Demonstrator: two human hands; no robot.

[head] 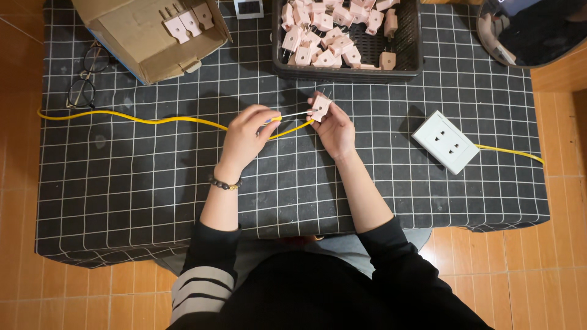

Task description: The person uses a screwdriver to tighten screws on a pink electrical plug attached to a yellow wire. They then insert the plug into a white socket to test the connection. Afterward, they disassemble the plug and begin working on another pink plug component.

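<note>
My right hand (pixel 335 127) pinches a small pale-pink plug (pixel 320 107), prongs pointing up toward twelve o'clock. At nine o'clock of it, my left hand (pixel 247 135) grips the yellow cable (pixel 153 120), its bare end touching the plug.

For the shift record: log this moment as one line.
left hand: grips screwdriver | right hand: holds pink plug | yellow cable: runs to plug | black basket: more plugs | white socket: right
</note>
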